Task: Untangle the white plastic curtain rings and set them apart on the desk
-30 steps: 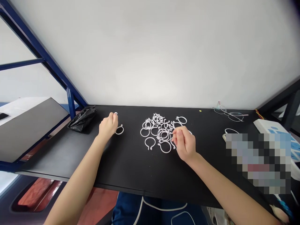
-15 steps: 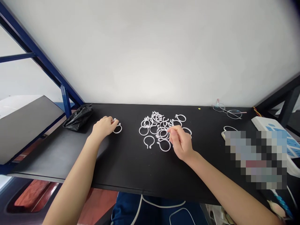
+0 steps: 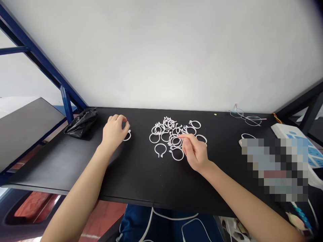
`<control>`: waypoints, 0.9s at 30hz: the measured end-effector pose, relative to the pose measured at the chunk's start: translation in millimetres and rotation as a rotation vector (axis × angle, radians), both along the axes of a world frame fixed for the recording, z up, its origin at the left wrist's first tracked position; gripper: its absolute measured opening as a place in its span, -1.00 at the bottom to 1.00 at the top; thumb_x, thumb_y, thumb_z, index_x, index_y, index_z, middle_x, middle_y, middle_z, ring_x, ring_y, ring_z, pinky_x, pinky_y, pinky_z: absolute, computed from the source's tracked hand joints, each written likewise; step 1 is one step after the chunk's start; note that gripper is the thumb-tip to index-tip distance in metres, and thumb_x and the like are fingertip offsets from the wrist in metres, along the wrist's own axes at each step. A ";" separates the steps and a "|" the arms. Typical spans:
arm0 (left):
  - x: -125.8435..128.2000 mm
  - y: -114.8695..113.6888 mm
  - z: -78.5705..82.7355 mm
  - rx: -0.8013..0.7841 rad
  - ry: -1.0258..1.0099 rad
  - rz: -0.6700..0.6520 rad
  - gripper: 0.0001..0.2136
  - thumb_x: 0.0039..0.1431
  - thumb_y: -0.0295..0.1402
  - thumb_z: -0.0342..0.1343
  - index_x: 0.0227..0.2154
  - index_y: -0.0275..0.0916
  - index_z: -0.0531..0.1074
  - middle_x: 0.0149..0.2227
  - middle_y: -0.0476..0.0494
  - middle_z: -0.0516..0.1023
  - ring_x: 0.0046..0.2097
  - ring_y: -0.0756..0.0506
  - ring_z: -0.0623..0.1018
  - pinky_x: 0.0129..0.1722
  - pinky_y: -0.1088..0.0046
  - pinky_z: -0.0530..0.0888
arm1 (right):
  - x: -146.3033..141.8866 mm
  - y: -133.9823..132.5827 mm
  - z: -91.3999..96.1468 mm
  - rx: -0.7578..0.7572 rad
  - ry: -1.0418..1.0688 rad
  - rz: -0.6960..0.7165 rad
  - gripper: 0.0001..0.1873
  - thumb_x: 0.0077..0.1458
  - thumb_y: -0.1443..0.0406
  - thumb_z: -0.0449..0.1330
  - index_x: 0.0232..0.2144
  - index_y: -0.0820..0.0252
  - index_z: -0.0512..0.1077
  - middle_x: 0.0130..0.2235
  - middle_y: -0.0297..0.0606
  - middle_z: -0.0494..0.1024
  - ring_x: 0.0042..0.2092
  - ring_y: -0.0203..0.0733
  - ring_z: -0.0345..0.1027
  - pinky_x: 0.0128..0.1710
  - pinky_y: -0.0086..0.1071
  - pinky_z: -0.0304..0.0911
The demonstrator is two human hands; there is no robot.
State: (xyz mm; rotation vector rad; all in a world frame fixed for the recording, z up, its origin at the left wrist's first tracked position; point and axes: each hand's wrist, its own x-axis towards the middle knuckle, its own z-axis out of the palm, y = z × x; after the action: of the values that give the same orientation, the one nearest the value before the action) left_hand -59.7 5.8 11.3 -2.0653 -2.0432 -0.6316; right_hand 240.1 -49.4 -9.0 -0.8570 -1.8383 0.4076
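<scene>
A pair of bare hands works over a black tabletop (image 3: 141, 174) where slender white rings (image 3: 168, 125) lie in a loose, tangled heap. The right hand (image 3: 196, 151) rests at the heap's near right side, fingers folded, thumb against the forefinger and the forefinger's tip pointing in among the rings; whether it pinches or touches one, the view does not show. Rings lie ahead and to the left of its fingertips, with another just beyond its knuckles.

Well to the left, the left hand (image 3: 113, 130) arches with fingers bent and thumb and forefinger curled close together. A lone ring (image 3: 130, 136) lies just beside its thumb, partly hidden; it is unclear whether anything is in its grip. A crumpled black bag (image 3: 82, 123) sits farther left of that hand, and eyeglasses (image 3: 244, 117) lie well to the right of and beyond the right hand.

The rings look light and apt to hook one another by their knobbed ends, so a fingertip pinch on one free edge, kept low and slow, seems the surest handling. Rings at the heap's outer edge, near the right thumb, appear least snagged.
</scene>
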 end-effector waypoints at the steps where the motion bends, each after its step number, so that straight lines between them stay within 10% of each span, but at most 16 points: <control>1: 6.3 -2.2 1.7 0.100 -0.035 -0.065 -0.85 0.25 -0.32 -0.07 -0.30 -0.22 0.37 -0.23 -0.19 0.50 -0.09 -0.22 0.46 -0.13 0.28 0.42 | -0.3 0.0 0.2 0.000 -0.002 0.005 -0.75 0.35 0.31 -0.07 -0.14 0.21 0.39 -0.65 -0.52 0.18 -0.64 -0.40 0.12 -0.60 -0.48 0.07; 10: 57.3 -21.3 -7.6 0.019 -0.139 -0.749 -0.82 0.20 -0.51 -0.03 -0.16 -0.25 0.38 -0.19 -0.18 0.50 -0.15 -0.12 0.45 -0.15 0.33 0.45 | -3.1 -2.4 4.8 -0.010 -0.044 0.008 -0.76 0.34 0.31 -0.05 -0.18 0.20 0.41 -0.63 -0.50 0.22 -0.65 -0.40 0.10 -0.62 -0.49 0.05; 27: 66.9 -26.7 -14.7 -0.136 -0.066 -0.892 -0.77 0.24 -0.55 -0.09 -0.21 -0.26 0.46 -0.15 -0.19 0.47 -0.13 -0.12 0.46 -0.16 0.36 0.44 | -7.2 -3.8 4.2 -0.044 -0.144 0.028 -0.84 0.30 0.34 0.02 -0.25 0.19 0.40 -0.55 -0.44 0.39 -0.62 -0.43 0.13 -0.61 -0.51 0.06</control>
State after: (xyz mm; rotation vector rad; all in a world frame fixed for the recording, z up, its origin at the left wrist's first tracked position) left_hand 7.2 -20.9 -3.4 -3.0423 -1.1089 -0.6765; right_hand 232.9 -53.2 -4.8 -0.9117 -1.9816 0.4151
